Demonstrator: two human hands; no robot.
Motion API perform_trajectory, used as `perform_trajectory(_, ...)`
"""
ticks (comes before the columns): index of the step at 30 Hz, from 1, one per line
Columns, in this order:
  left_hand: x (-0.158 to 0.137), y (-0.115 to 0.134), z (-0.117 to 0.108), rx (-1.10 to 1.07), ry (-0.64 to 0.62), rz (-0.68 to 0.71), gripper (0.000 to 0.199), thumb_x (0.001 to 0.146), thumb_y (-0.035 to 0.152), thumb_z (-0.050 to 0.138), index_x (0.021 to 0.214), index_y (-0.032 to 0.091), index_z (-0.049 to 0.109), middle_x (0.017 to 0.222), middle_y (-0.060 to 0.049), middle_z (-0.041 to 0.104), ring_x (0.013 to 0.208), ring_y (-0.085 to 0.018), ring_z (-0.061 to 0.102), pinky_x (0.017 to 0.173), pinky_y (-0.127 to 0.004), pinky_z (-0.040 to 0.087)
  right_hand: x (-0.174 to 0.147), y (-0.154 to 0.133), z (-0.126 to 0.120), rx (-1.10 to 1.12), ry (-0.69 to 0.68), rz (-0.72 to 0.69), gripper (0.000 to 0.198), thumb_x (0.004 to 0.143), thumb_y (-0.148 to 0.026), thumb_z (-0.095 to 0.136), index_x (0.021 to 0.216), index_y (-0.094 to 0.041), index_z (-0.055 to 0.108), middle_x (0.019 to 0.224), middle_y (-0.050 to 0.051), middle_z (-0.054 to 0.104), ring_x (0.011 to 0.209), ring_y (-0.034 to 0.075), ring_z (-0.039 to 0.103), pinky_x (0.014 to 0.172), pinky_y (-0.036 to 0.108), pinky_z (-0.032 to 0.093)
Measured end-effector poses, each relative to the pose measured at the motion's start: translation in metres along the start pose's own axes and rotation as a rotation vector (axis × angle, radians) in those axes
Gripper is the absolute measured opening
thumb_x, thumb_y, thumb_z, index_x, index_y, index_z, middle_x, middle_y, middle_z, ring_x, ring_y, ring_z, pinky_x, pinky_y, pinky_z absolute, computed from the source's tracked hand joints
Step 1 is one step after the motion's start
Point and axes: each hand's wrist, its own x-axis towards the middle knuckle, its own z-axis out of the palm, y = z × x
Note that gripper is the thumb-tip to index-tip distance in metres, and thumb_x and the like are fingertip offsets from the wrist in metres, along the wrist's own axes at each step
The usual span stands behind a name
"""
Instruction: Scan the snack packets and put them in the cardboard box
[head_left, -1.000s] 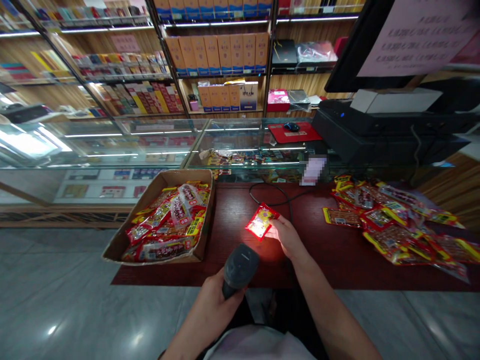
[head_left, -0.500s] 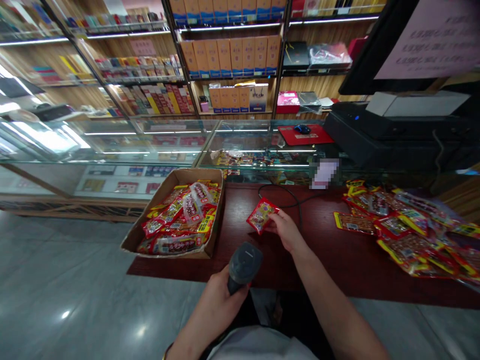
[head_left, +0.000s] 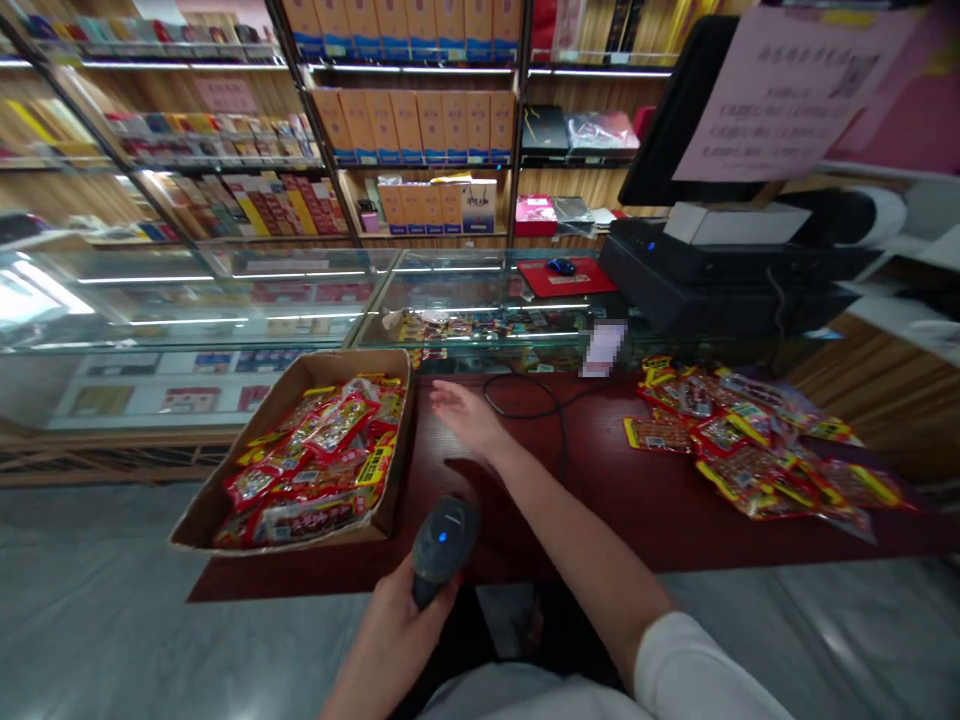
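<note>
My left hand (head_left: 409, 615) is wrapped round the handle of a dark barcode scanner (head_left: 448, 535), on which a small blue light glows. Above the tabletop, close to the right side of a cardboard box (head_left: 397, 475), my right hand (head_left: 469, 418) reaches left with its fingers apart and nothing in them. Red and yellow snack packets (head_left: 311, 465) fill the box, one lying on top near its middle. On the right of the dark red table (head_left: 592, 500) lies a loose heap of similar snack packets (head_left: 742, 435).
A black cable (head_left: 562, 425) loops across the table behind my right arm. Beyond the table's far edge stands a glass display counter (head_left: 300, 285) bearing a red mouse pad (head_left: 577, 285). A monitor (head_left: 686, 120) rises at the back right, above a black cash drawer (head_left: 712, 275).
My right hand has moved left toward the box and let go of the snack packet it held. A packet now lies on top in the box. The scanner's blue light now shows.
</note>
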Motion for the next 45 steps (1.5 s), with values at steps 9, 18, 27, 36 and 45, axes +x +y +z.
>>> perform_trajectory(9, 0.014, 0.007, 0.008, 0.030, -0.057, 0.034, 0.027, 0.086, 0.044, 0.067, 0.086, 0.017, 0.070, 0.052, 0.003, 0.059, 0.047, -0.016, 0.055, 0.049, -0.023, 0.046, -0.084, 0.041, -0.325, -0.999, 0.945, 0.351, 0.061, 0.098, -0.043, 0.048, 0.153, -0.014, 0.052, 0.175, 0.024, 0.011, 0.158, 0.052, 0.007, 0.111, 0.085, 0.020)
perform_trajectory(18, 0.015, 0.016, 0.021, 0.035, -0.061, 0.036, 0.024, 0.082, 0.042, 0.071, 0.084, 0.017, 0.071, 0.054, 0.003, 0.060, 0.046, -0.016, 0.055, 0.049, -0.024, 0.047, -0.096, 0.089, -0.393, -1.183, 0.835, 0.549, 0.072, 0.098, -0.067, 0.036, 0.159, -0.030, 0.045, 0.169, 0.021, 0.029, 0.154, 0.056, 0.019, 0.110, 0.081, 0.025)
perform_trajectory(27, 0.016, 0.019, 0.025, 0.062, -0.081, 0.032, 0.021, 0.082, 0.039, 0.070, 0.085, 0.018, 0.071, 0.054, 0.004, 0.060, 0.046, -0.015, 0.055, 0.048, -0.022, 0.045, -0.115, 0.103, -0.305, -1.359, 0.904, 0.343, 0.063, 0.100, -0.059, 0.040, 0.154, -0.029, 0.051, 0.167, 0.020, 0.035, 0.151, 0.054, 0.026, 0.104, 0.085, 0.029)
perform_trajectory(36, 0.014, 0.017, 0.026, 0.074, -0.093, 0.031, 0.021, 0.084, 0.037, 0.067, 0.088, 0.017, 0.071, 0.053, 0.004, 0.058, 0.046, -0.015, 0.054, 0.049, -0.023, 0.046, -0.126, 0.104, -0.222, -1.278, 0.816, 0.266, 0.056, 0.100, -0.052, 0.046, 0.149, -0.026, 0.058, 0.165, 0.020, 0.039, 0.150, 0.053, 0.030, 0.106, 0.086, 0.028)
perform_trajectory(45, 0.015, 0.019, 0.023, 0.065, -0.090, 0.039, 0.020, 0.085, 0.036, 0.066, 0.088, 0.017, 0.071, 0.054, 0.003, 0.062, 0.051, -0.018, 0.060, 0.056, -0.025, 0.050, -0.157, 0.102, -0.232, -0.891, 0.854, 0.129, 0.056, 0.100, -0.047, 0.036, 0.145, -0.026, 0.061, 0.172, 0.014, 0.028, 0.157, 0.042, 0.027, 0.119, 0.074, 0.025)
